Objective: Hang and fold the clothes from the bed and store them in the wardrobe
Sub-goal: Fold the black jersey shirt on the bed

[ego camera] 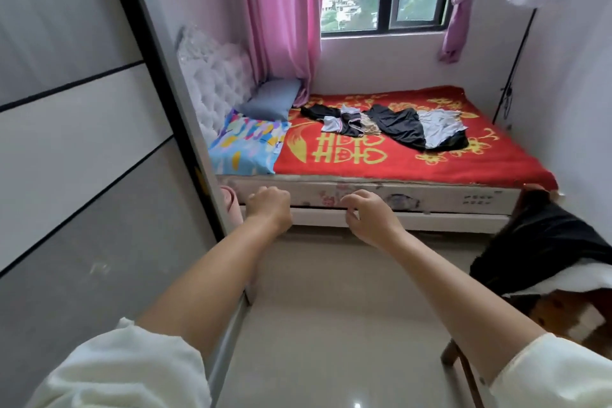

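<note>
A heap of black, white and grey clothes (pixel 387 124) lies spread across the red blanket (pixel 397 159) on the bed (pixel 364 199). The wardrobe (pixel 82 142) with grey sliding doors fills the left side, its doors closed. Both my arms reach forward over the floor toward the bed. My left hand (pixel 269 205) hangs with fingers curled and holds nothing. My right hand (pixel 366 212) is beside it, fingers loosely curled, also holding nothing. Both hands are well short of the clothes.
A grey pillow (pixel 271 103) and a colourful pillow (pixel 246 146) lie at the bed's head by the white tufted headboard (pixel 215 83). A wooden chair (pixel 546 308) draped with black and white cloth stands at right. Pink curtains (pixel 281 16) frame the window. Tiled floor (pixel 331 308) lies ahead.
</note>
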Tool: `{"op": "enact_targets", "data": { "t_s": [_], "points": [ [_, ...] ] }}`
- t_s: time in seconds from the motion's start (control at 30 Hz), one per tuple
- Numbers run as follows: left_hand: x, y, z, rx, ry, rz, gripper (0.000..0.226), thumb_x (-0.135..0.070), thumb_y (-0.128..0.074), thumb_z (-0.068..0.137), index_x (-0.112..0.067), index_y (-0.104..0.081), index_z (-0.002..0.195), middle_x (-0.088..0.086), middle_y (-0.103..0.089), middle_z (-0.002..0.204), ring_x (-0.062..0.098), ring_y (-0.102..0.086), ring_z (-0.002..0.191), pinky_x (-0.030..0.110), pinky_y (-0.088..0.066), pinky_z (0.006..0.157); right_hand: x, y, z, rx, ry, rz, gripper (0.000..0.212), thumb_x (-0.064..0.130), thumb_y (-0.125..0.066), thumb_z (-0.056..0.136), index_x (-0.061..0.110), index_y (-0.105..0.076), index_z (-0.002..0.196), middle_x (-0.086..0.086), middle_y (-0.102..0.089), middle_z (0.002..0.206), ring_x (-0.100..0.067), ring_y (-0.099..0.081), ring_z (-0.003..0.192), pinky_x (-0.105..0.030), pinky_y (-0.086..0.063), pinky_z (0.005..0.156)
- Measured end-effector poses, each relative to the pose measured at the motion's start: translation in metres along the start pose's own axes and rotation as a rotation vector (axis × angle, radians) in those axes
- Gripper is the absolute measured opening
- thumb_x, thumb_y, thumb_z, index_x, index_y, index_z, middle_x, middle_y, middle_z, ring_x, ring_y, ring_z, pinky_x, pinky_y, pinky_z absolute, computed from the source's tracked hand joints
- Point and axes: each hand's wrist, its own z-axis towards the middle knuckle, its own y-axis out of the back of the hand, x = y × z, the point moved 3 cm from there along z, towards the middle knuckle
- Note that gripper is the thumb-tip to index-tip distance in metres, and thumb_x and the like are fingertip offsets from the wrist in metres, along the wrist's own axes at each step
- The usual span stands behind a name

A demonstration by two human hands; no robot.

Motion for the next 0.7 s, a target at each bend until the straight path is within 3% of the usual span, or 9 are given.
{"op": "enact_targets", "data": {
  "t_s": [0.13,0.47,0.7],
  "points": [
    [-0.022,0.009,0.102,0.001,-0.092,-0.018,0.029,-0.019,-0.043,0.092,-0.009,-0.056,0.116,0.011,-0.053,0.123,0.027,-0.047,0.116,0.033,-0.041,0.089,-0.045,0.017,0.083,-0.008,-0.075,-0.019,0.030,0.009,-0.046,0.092,0.006,-0.059,0.119,-0.010,-0.053,0.123,-0.026,-0.051,0.113,-0.029,-0.042,0.090],
    [-0.107,0.024,0.344,0.017,-0.217,-0.042,0.024,-0.015,-0.042,0.092,-0.010,-0.057,0.110,0.008,-0.056,0.115,0.024,-0.052,0.106,0.031,-0.040,0.076,-0.198,0.069,0.258,-0.048,-0.266,-0.071,0.033,0.009,-0.049,0.091,0.005,-0.056,0.123,-0.009,-0.054,0.126,-0.022,-0.048,0.117,-0.028,-0.041,0.097],
    [-0.149,0.025,0.516,0.044,-0.135,-0.058,0.026,-0.017,-0.041,0.093,-0.010,-0.057,0.112,0.008,-0.054,0.121,0.026,-0.052,0.110,0.034,-0.045,0.081,-0.310,0.085,0.412,-0.006,-0.292,-0.086,0.032,0.010,-0.046,0.092,0.004,-0.056,0.122,-0.010,-0.053,0.127,-0.022,-0.049,0.116,-0.028,-0.041,0.094]
  ]
}}
